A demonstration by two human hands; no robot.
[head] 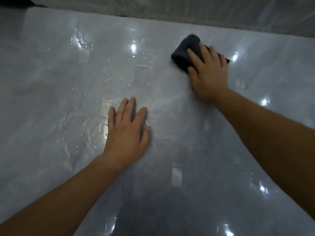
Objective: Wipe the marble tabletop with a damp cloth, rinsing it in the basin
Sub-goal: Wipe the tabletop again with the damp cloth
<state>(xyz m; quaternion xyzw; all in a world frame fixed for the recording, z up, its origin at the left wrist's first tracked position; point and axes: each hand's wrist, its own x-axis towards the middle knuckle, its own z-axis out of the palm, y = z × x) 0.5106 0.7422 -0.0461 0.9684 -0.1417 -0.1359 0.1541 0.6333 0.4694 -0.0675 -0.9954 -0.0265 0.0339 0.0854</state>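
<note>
The right hand presses a folded dark cloth flat-fingered near the glossy, wet marble desk's far edge; the left hand rests flat, fingers slightly spread.

Wet marble tabletop; dark cloth near far edge

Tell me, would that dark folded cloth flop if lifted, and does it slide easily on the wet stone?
Probably floppy: the dark folded cloth bulges in soft rounded folds beneath the right hand. It likely glides easily, since the glossy grey marble tabletop shows water streaks. If soaked, it may feel heavy for its size.
</note>
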